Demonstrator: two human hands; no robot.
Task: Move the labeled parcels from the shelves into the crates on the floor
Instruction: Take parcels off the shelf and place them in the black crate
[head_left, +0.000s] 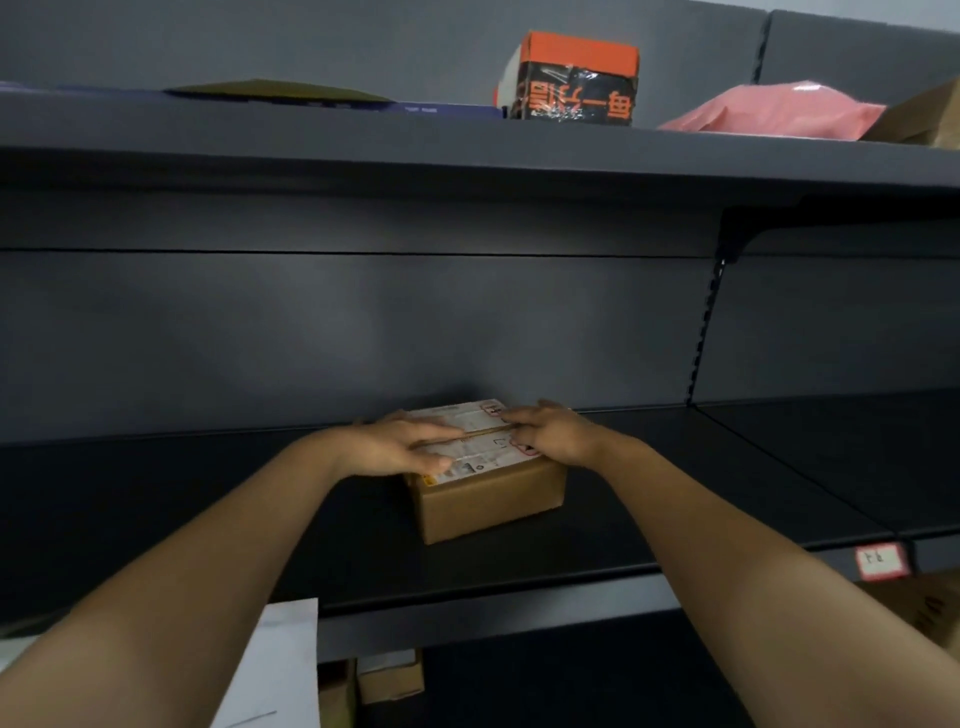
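A small brown cardboard parcel (488, 499) with a white shipping label on its lid stands on the middle dark shelf (675, 499), near the back wall. My left hand (400, 447) lies over the parcel's left top edge, fingers stretched across the label and thumb at the front edge. My right hand (550, 431) rests on the right top edge, fingers pointing inward across the lid. The parcel sits flat on the shelf. No crate is in view.
The upper shelf (467, 150) carries an orange-and-black box (576, 83), a pink poly bag (774, 111), a flat dark envelope (270, 91) and a brown box corner at far right. Below, small cardboard boxes (389, 675) and a white sheet (280, 665). A red-bordered tag (880, 560) marks the shelf edge.
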